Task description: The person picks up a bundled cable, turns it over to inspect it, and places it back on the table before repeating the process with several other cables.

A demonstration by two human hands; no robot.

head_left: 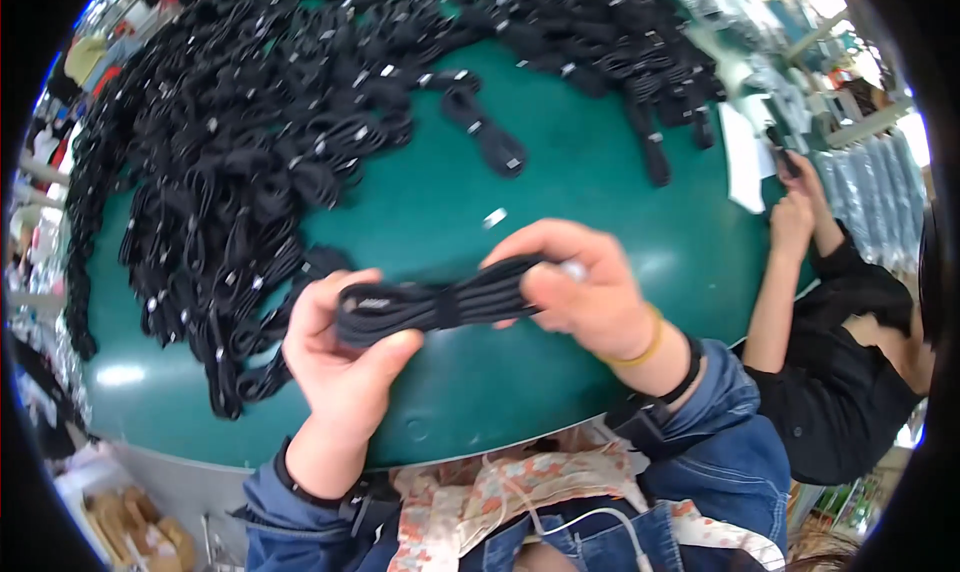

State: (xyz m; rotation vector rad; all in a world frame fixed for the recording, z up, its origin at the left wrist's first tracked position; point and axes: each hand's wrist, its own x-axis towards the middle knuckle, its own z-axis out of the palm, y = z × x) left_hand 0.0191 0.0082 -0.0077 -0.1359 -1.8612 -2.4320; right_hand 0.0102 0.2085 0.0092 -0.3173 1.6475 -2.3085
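Between my two hands, above the near part of the green table, is a bundled black cable, folded into a flat coil with a dark band round its middle. My left hand grips its left end, thumb along the near side. At the other end my right hand pinches the coil between thumb and fingers. A small whitish bit shows by the right fingertips, too blurred to name. Beyond my hands lies one similar black cable bundle, apart from the pile. A small white tag rests on the green surface.
A large heap of black cable bundles covers the table's left and far sides. At the right, a co-worker in black holds a dark item near white sheets. Clear plastic bags lie behind. A cardboard box stands lower left.
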